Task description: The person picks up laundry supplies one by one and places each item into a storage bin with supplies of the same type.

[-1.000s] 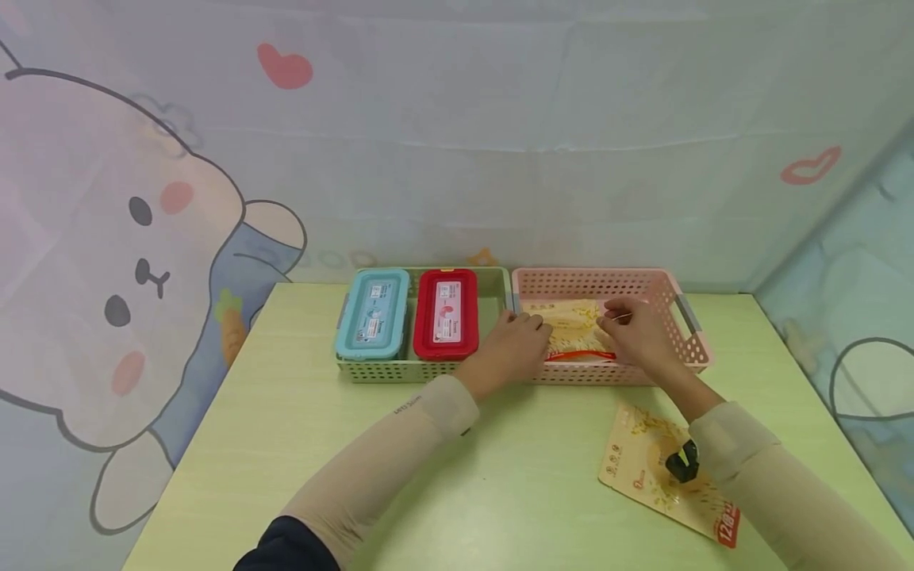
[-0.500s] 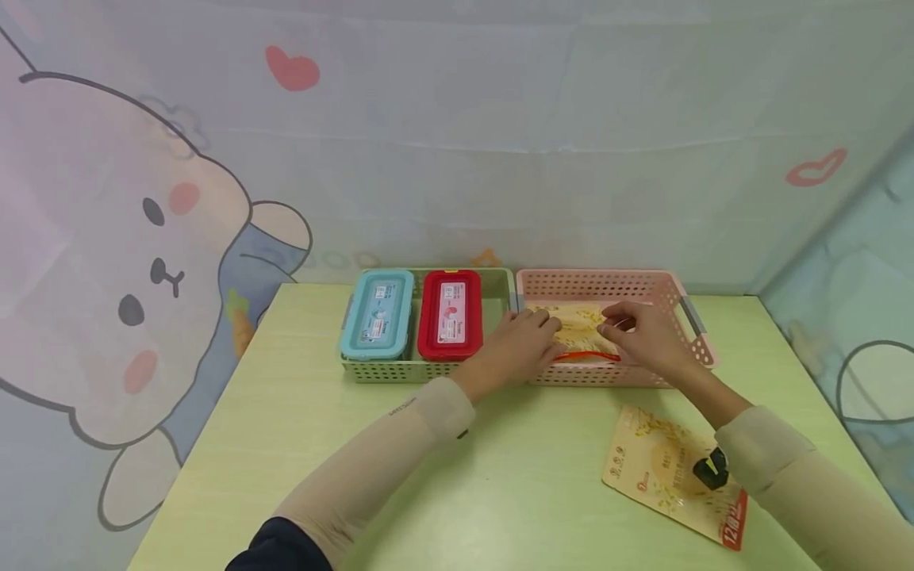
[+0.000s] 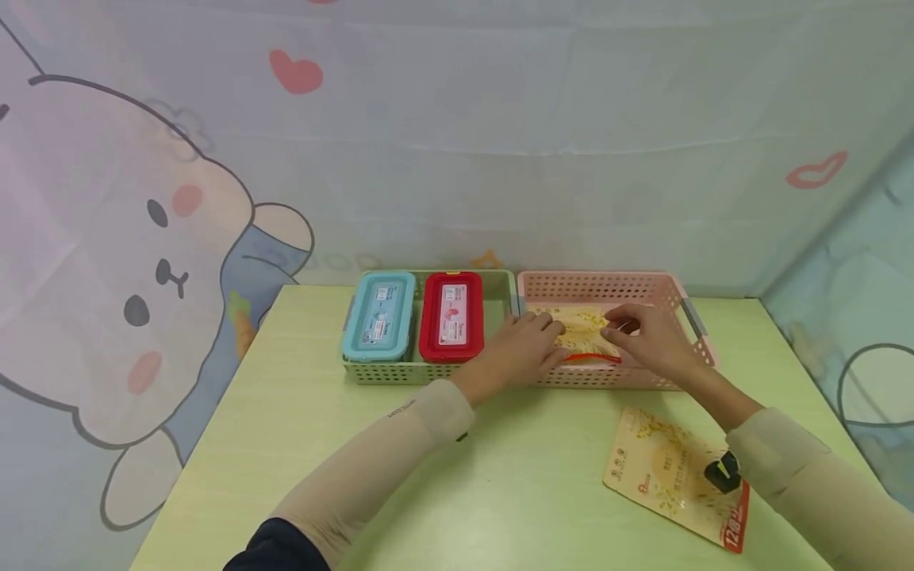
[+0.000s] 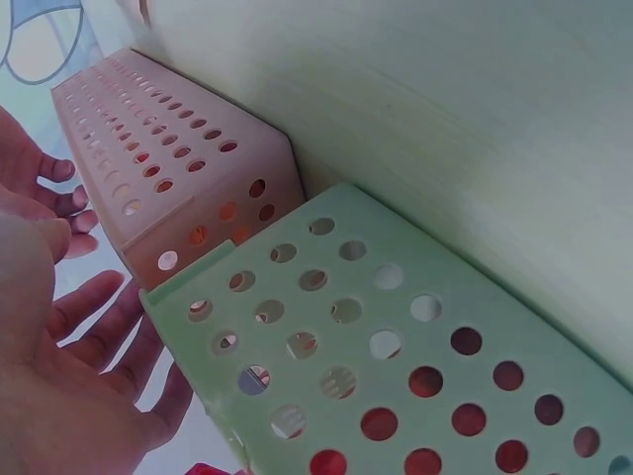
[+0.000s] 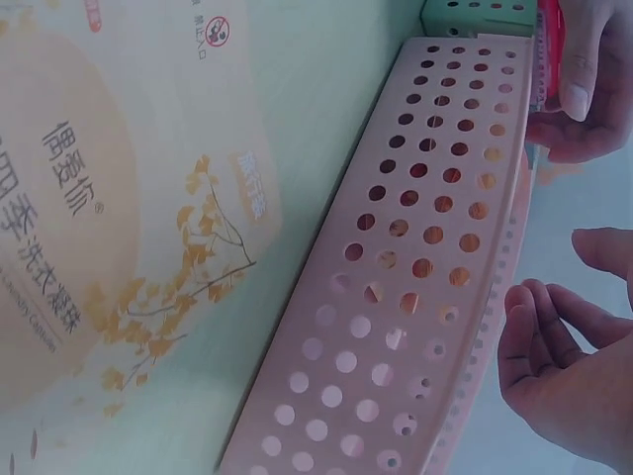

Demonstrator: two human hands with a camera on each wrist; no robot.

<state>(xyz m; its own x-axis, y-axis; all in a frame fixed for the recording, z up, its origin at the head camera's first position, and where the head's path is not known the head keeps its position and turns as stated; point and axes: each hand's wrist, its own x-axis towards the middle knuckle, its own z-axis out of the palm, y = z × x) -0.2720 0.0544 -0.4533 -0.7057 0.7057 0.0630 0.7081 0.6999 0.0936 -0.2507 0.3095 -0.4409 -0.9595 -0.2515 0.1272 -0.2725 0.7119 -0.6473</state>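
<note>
A yellow pouch with a red lower edge lies in the pink perforated basket. My left hand is over the basket's left end, beside the pouch's left side; in the left wrist view its fingers are spread and loosely bent, with nothing visible in them. At the pouch's right side is my right hand. The right wrist view shows its thumb apart from its fingers, with no object between them. A second yellow pouch, printed as laundry capsules, lies flat on the table, partly covered by the right sleeve.
Left of the pink basket stands a green perforated basket. It holds a light-blue-lidded box and a red-lidded box. A printed curtain hangs behind the table.
The right hand has come slightly away from the right side of the pouch in the basket, its fingers now parted. The left hand stays almost in place. The head view has shifted a little.
</note>
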